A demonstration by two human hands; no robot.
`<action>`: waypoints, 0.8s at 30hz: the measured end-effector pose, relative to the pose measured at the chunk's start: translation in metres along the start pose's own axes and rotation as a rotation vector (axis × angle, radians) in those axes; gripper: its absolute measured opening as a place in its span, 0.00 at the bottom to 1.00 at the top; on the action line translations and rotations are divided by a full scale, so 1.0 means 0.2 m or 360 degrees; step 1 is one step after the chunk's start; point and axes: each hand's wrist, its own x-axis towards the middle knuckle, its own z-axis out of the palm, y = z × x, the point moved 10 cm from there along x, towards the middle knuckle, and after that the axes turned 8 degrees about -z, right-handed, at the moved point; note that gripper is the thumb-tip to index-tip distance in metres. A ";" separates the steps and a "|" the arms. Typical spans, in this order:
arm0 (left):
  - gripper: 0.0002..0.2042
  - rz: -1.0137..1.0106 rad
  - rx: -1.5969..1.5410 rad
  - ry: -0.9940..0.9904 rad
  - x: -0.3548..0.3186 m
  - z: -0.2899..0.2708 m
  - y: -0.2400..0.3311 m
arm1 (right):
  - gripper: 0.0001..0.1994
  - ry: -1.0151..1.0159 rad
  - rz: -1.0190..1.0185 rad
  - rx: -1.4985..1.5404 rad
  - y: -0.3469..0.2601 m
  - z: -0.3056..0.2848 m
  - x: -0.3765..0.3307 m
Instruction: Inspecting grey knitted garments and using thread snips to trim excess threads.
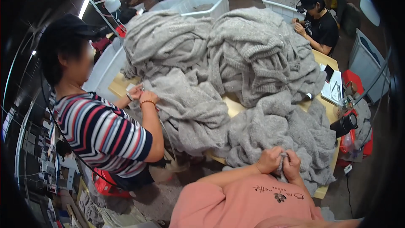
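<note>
At the near edge of the table, my left hand (269, 161) and my right hand (292, 166) are close together, both closed on a grey knitted garment (260, 131). A small fold of the knit is pinched between them; my fingertips are partly hidden, so any small item in them cannot be made out. The garment spreads over the table in loose folds in front of me and to the right (310, 137). Its outline merges with the neighbouring grey knitwear.
Tall heaps of grey knitwear (261, 50) cover the wooden table (237, 106). A co-worker in a striped shirt (105, 131) handles knitwear at left; another person (322, 23) sits at far right. A black bottle (344, 125) stands near the right edge. Plastic bins (206, 4) stand behind.
</note>
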 end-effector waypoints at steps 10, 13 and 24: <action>0.08 -0.0064 -0.0214 -0.0053 -0.03 0.01 0.01 | 0.08 -0.0092 -0.0266 -0.0097 -0.13 -0.05 -0.03; 0.08 -0.0057 -0.0278 -0.0185 -0.04 0.04 0.06 | 0.08 -0.0062 -0.0149 0.0062 -0.12 -0.11 -0.05; 0.09 0.0551 -0.0177 -0.0028 -0.08 -0.06 0.31 | 0.06 -0.0275 0.0300 0.0512 -0.06 -0.13 -0.07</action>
